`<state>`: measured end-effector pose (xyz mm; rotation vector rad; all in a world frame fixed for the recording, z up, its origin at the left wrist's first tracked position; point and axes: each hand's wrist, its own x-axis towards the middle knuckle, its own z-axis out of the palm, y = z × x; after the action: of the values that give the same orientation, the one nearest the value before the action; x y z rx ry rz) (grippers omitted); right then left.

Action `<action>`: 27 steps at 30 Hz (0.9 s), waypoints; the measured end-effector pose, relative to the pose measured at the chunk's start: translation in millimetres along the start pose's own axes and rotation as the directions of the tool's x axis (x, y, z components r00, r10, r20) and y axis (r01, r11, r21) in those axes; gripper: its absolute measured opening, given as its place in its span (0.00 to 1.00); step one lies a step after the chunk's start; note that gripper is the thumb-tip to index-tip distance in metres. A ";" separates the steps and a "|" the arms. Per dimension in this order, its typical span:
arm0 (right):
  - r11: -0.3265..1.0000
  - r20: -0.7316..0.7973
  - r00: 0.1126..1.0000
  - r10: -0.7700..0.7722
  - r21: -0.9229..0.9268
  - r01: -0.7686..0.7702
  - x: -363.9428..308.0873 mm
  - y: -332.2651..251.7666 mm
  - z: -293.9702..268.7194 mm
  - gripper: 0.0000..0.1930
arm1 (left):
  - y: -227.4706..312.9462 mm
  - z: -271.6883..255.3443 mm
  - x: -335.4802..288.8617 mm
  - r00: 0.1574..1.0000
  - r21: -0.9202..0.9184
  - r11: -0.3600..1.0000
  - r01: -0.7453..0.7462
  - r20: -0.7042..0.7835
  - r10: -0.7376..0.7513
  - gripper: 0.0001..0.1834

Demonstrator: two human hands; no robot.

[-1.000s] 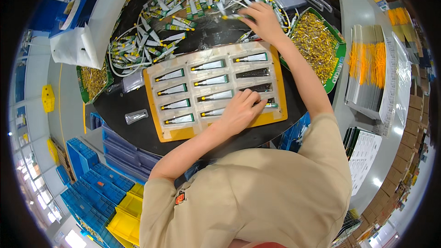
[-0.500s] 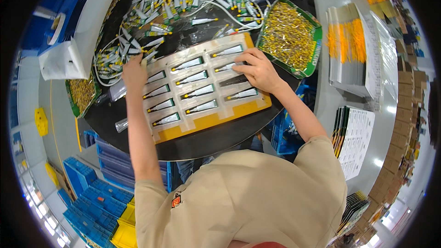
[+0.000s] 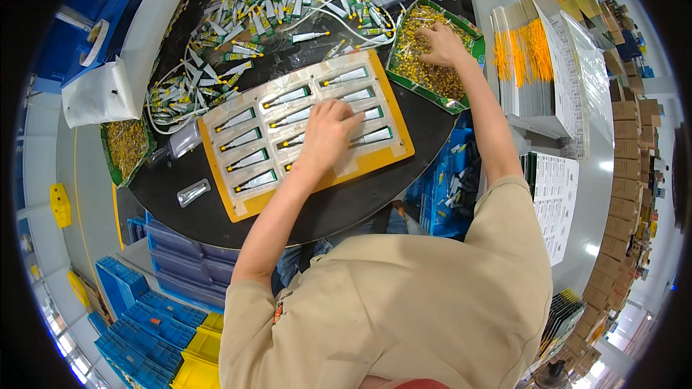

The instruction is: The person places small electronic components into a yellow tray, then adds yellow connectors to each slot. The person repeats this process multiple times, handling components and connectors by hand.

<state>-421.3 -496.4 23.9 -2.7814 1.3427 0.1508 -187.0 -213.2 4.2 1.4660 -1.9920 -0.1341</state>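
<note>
A pale moulded tray (image 3: 295, 75) on a yellow board (image 3: 404, 150) holds small tubes in rows of slots. My left hand (image 3: 328, 137) reaches over the tray's middle, fingers curled. Its thumb and fingertips close at the narrow end of a white-and-green tube (image 3: 372, 113) in the right column; the hand covers parts of the neighbouring slots. My right hand (image 3: 441, 45) is among the small yellow-tipped pieces (image 3: 432, 79) in a green box (image 3: 453, 106), at the far right. Its fingers are spread, with some tips sunk out of sight.
A big pile of loose tubes (image 3: 263, 0) covers the table's far side, with a white cord (image 3: 317, 13) through it. Another green box (image 3: 115, 148) of yellow-tipped pieces stands at left. A clear packet (image 3: 193, 192) lies left of the tray. Stacked cards (image 3: 530, 65) stand at right.
My left hand has moved right from the loose tubes to the tray's right column, where a formerly bare slot now holds a tube. My right hand has gone from the tray into the green box.
</note>
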 end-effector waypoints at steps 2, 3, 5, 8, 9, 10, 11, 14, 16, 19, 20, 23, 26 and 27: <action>0.998 0.068 0.996 0.064 -0.017 -0.063 4.8 -5.2 -5.7 0.25 | 8.0 6.2 -3.1 0.998 0.020 0.997 0.070 0.004 -0.070 0.18; 0.998 0.085 0.994 0.068 -0.014 -0.067 5.8 -7.1 -8.2 0.23 | 9.7 5.4 -4.2 0.997 0.024 0.997 0.075 0.008 -0.075 0.18; 0.998 0.092 0.993 0.069 0.003 -0.069 5.3 -7.4 -12.8 0.21 | 9.9 -0.2 -3.7 0.996 0.016 0.996 0.087 0.025 -0.088 0.20; 0.994 0.058 0.995 0.082 0.065 -0.086 1.0 -0.9 -15.6 0.17 | 4.9 -2.9 4.2 0.994 -0.018 0.993 0.112 0.016 -0.112 0.22; 0.990 0.046 0.994 0.098 0.097 -0.102 -0.6 2.7 -15.6 0.16 | -0.5 -0.6 9.6 0.992 -0.027 0.992 0.125 -0.017 -0.125 0.22; 0.984 0.031 0.995 0.096 0.148 -0.100 -2.7 6.7 -14.9 0.16 | -7.5 2.9 15.2 0.989 -0.039 0.990 0.137 -0.048 -0.139 0.23; 0.976 0.023 0.991 0.132 0.170 -0.134 -4.9 11.2 -14.0 0.16 | -17.8 6.0 21.1 0.989 0.041 0.990 0.136 -0.066 -0.133 0.25; 0.943 -0.041 0.982 0.186 0.287 -0.167 -14.4 27.5 -11.2 0.17 | -71.6 16.4 57.4 0.990 0.105 0.987 0.123 -0.087 -0.114 0.22; 0.915 -0.119 0.963 0.241 0.359 -0.185 -23.5 38.4 -9.9 0.18 | -109.4 14.0 81.1 0.979 0.195 0.962 0.189 0.033 -0.200 0.20; 0.861 -0.129 0.954 0.272 0.475 -0.181 -40.1 51.5 -9.1 0.19 | -146.0 -0.2 102.5 0.876 0.280 0.883 0.378 0.200 -0.438 0.17; 0.823 -0.100 0.948 0.303 0.528 -0.208 -44.9 53.9 -8.9 0.19 | -151.8 -3.5 109.0 0.839 0.348 0.846 0.405 0.227 -0.495 0.16; 0.825 -0.126 0.964 0.236 0.549 -0.130 -53.5 54.7 -9.7 0.21 | -145.0 -6.7 123.3 0.843 0.268 0.856 0.442 0.204 -0.499 0.16; 0.863 -0.251 0.950 0.187 0.505 -0.036 -53.2 44.9 -13.8 0.18 | -108.5 7.3 143.6 0.973 -0.091 0.969 0.231 -0.002 -0.233 0.15; 0.885 -0.331 0.935 0.130 0.464 0.041 -52.1 40.1 -16.0 0.17 | -90.8 16.3 153.5 0.971 -0.162 0.960 0.228 -0.030 -0.236 0.15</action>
<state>-483.9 -482.2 45.4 -2.4318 1.2892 -0.6216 -146.6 -387.0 18.5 1.5795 -1.7235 -0.3452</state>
